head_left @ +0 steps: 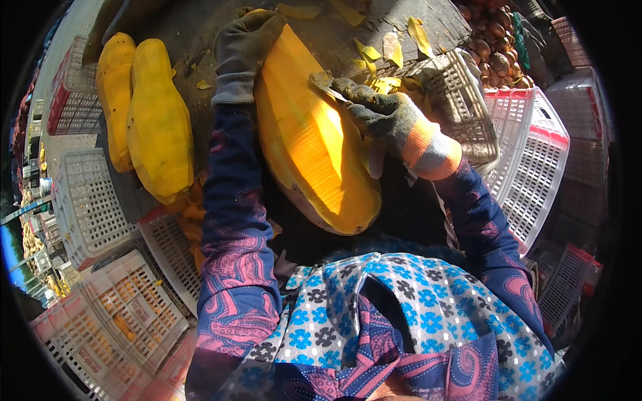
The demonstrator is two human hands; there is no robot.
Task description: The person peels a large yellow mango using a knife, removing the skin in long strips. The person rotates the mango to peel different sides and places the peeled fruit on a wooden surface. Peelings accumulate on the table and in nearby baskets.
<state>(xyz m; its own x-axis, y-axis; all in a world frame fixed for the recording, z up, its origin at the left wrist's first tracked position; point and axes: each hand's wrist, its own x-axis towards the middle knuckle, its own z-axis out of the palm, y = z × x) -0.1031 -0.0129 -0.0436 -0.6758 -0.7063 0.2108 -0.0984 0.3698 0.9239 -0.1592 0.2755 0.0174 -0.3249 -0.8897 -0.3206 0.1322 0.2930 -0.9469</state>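
A big orange squash (pixel 306 135), mostly peeled, slants across the middle, with some rind left along its lower left side. My left hand (pixel 246 47), in a dark work glove with a grey cuff, grips its upper end. My right hand (pixel 381 110), in a dirty glove with an orange and grey cuff, holds a small peeler (pixel 326 85) against the squash's upper right side. The fingers partly hide the tool. Two peeled squashes, a slim one (pixel 115 100) and a wider one (pixel 159 120), lie side by side at the left. Rind strips (pixel 420 36) lie on the wooden board (pixel 436 17).
A worn plastic crate (pixel 459 100) stands right of the board, beside white and red crates (pixel 531 160). Onions (pixel 496 45) are heaped at the upper right. More crates (pixel 95 200) stand at the left, and lower left ones (pixel 135 306) hold orange pieces.
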